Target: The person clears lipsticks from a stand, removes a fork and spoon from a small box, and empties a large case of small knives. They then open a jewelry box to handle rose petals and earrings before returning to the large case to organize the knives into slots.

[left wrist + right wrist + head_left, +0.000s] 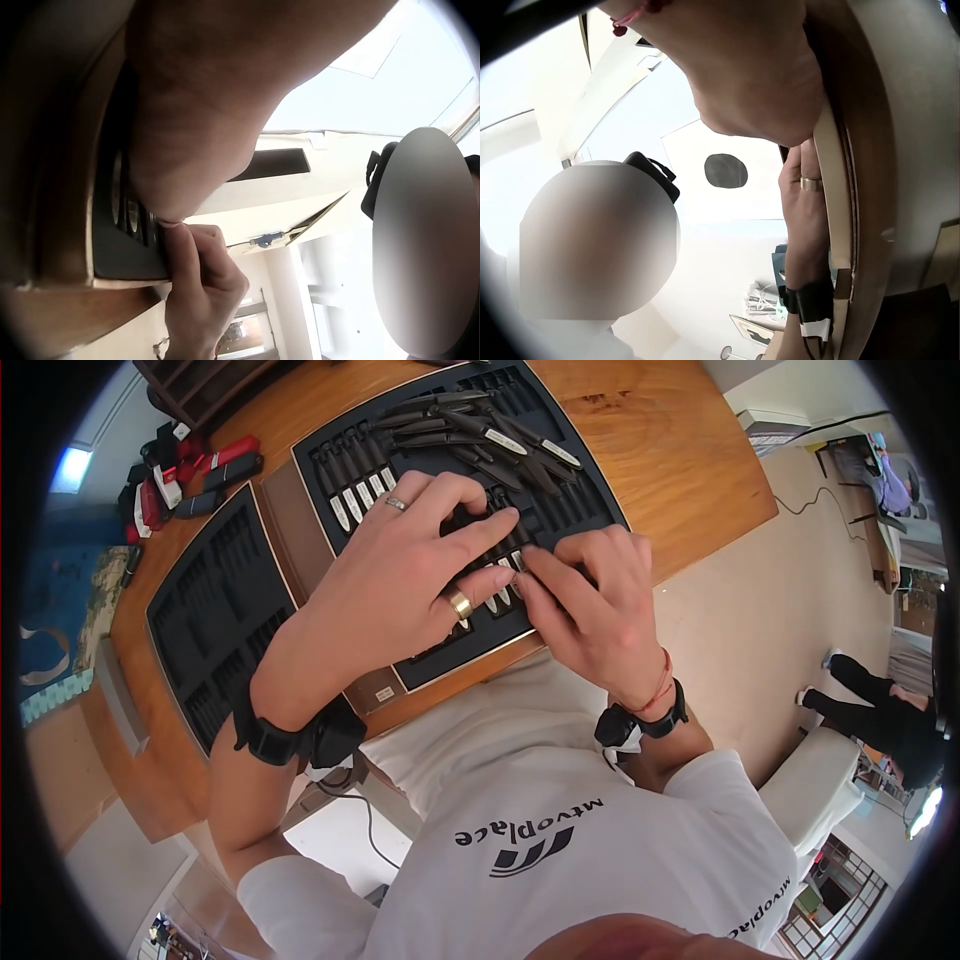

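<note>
A wide case [318, 532] lined with black slotted foam holds slim dark pieces with white, marked ends. Several of these slim pieces [352, 500] lie side by side in slots at the left, and others form a loose pile [470, 435] farther back. My left hand [400, 565] reaches over the front half, thumb and index finger apart, the thumb at the white ends of a front row [500, 595]. At the right end of that row, my right hand [595, 595] pinches a slim dark piece between thumb and index finger; the fingers hide most of it.
The case's other half [215, 610], with slotted black foam, lies folded out at the left on the wooden table [670, 450]. Red and black pouches [225, 460] are heaped beyond it. A dark wooden rack [205, 385] stands at the back. Another person [880, 705] is at the far right.
</note>
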The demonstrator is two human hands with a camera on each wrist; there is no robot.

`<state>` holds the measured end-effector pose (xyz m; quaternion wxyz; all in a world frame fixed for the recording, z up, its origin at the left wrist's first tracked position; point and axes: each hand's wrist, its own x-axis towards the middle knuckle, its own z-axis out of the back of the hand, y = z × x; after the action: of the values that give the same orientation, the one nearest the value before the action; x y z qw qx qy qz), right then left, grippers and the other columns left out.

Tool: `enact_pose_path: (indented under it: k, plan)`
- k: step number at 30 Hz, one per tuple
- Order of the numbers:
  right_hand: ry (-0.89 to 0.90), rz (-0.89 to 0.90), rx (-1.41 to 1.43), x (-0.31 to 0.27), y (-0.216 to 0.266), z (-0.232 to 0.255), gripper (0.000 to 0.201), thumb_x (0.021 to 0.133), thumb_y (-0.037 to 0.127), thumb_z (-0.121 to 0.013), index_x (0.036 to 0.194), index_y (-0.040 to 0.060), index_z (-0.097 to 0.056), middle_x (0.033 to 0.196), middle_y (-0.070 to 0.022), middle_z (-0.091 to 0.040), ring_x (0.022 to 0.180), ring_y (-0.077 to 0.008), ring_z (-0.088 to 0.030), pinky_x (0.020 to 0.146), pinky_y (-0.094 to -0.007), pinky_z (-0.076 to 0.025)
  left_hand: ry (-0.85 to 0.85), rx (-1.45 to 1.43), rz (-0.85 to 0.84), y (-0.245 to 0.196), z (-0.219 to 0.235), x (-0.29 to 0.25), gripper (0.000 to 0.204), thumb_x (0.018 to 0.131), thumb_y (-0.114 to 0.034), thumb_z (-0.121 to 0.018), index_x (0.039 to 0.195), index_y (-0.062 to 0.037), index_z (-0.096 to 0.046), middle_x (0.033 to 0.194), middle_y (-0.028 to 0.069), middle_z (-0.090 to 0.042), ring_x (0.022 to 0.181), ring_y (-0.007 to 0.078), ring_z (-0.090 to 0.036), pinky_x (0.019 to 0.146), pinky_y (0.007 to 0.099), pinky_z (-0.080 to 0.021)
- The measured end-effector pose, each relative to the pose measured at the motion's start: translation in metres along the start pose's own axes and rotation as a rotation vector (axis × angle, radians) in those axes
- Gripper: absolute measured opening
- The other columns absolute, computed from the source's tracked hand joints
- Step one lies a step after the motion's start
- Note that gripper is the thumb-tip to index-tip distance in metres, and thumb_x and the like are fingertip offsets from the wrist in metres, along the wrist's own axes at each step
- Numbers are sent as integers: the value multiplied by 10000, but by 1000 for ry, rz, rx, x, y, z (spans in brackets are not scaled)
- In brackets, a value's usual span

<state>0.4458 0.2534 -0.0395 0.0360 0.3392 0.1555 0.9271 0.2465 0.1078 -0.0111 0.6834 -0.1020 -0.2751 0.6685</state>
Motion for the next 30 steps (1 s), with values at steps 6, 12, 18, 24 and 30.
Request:
enact_pose_path:
  k: [6, 12, 18, 24, 30]
  plan:
    - [6, -3, 38, -15, 4, 4, 209, 832, 151, -860, 1012, 63, -798, 994, -36, -625, 851, -230, -557, 793, -409, -371, -31, 49, -8, -1, -1, -3, 475, 954, -223, -825, 1390, -54, -739, 1254, 112, -607, 1102, 332, -570, 989, 438, -499]
    - [17, -26, 67, -12, 4, 6, 166, 840, 102, -846, 991, 55, -798, 994, -41, -641, 866, -233, -573, 807, -391, -388, -33, 70, -19, -3, -3, -3, 472, 949, -232, -826, 1377, -50, -743, 1251, 121, -609, 1121, 334, -576, 1003, 438, -502]
    - [-65, -165, 139, 19, -9, 12, 168, 895, 86, -823, 1051, 43, -778, 1014, -90, -684, 881, -287, -622, 808, -403, -464, -38, 85, -41, -2, -2, -4, 499, 948, -266, -822, 1368, -11, -733, 1266, 138, -615, 1156, 345, -578, 1023, 444, -501]
    - [42, -89, -153, 56, -34, -7, 143, 936, 129, -801, 1029, 43, -735, 1002, -126, -686, 915, -362, -651, 813, -459, -497, -53, 157, -66, -5, -4, -10, 562, 969, -388, -791, 1381, -13, -719, 1386, 149, -608, 1312, 373, -545, 1106, 482, -461]
    - [-39, -217, -67, 55, -36, 3, 64, 994, 50, -755, 1037, 13, -725, 896, -135, -680, 833, -316, -672, 750, -406, -533, -29, 242, -57, -3, -5, -16, 663, 1007, -571, -691, 1409, -44, -714, 1540, 127, -577, 1465, 345, -480, 1188, 559, -376]
